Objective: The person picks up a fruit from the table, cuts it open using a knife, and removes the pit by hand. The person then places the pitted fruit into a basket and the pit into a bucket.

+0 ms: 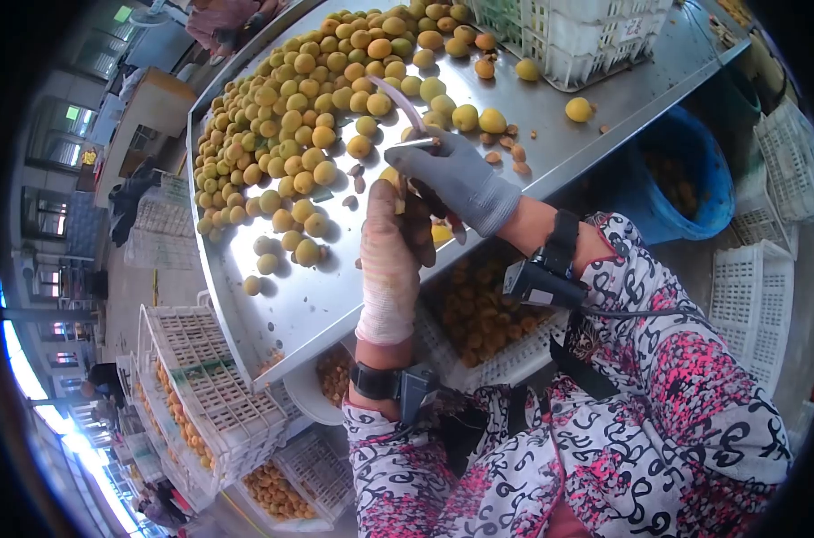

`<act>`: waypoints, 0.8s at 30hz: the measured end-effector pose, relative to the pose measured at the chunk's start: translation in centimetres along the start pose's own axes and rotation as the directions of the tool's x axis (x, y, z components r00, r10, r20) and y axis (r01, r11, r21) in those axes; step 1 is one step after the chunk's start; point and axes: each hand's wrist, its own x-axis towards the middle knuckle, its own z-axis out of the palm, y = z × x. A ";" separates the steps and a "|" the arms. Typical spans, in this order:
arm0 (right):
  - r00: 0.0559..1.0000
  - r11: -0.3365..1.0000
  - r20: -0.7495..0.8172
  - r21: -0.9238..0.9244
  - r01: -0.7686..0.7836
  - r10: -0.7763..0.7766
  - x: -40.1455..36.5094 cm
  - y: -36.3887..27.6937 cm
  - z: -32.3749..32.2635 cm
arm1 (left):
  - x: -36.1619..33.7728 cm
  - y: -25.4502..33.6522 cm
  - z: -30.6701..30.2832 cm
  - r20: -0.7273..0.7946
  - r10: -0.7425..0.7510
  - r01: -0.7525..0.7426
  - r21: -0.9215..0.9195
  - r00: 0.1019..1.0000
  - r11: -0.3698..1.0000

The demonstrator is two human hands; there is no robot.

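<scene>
My left hand (pixel 394 238), in a stained whitish glove, is closed around a yellow apricot (pixel 390 176), mostly hidden by the fingers. Right beside it, my right hand (pixel 461 175) in a grey glove grips a curved knife (pixel 400 100); its slim, tapering end points away over the fruit pile. Both hands meet above the near edge of the metal table (pixel 322 287). Dark pits (pixel 359 183) lie just beyond my left hand. More brown pits (pixel 518 154) are scattered past my right hand. A large heap of yellow-green apricots (pixel 290 117) covers the table's far left part.
A white plastic crate (pixel 595 40) stands on the table at the back. Below the table edge are a crate of cut apricots (pixel 488 323), a white bucket (pixel 310 394) and a blue barrel (pixel 694 170). Stacked crates (pixel 205 386) stand at the left.
</scene>
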 end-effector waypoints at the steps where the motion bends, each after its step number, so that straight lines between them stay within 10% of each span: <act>1: 0.991 0.986 -0.089 -0.145 0.086 -0.100 0.3 0.3 0.0 | 0.0 -0.4 -0.2 -0.006 0.040 -0.040 0.072 0.999 0.997; 4: 0.951 0.937 -0.161 -0.278 0.214 -0.265 1.2 1.0 -0.5 | -0.1 -0.4 -0.6 0.004 0.069 -0.070 0.053 0.998 0.996; 11: 0.992 0.975 0.117 -0.214 0.062 -0.038 0.1 0.0 0.0 | -0.4 0.6 -1.4 0.048 -0.034 0.027 0.127 0.998 0.991; 24: 0.987 0.981 0.002 -0.105 -0.162 0.163 -0.2 0.4 1.0 | -0.3 -0.1 -0.8 -0.012 0.150 -0.145 0.194 0.989 0.970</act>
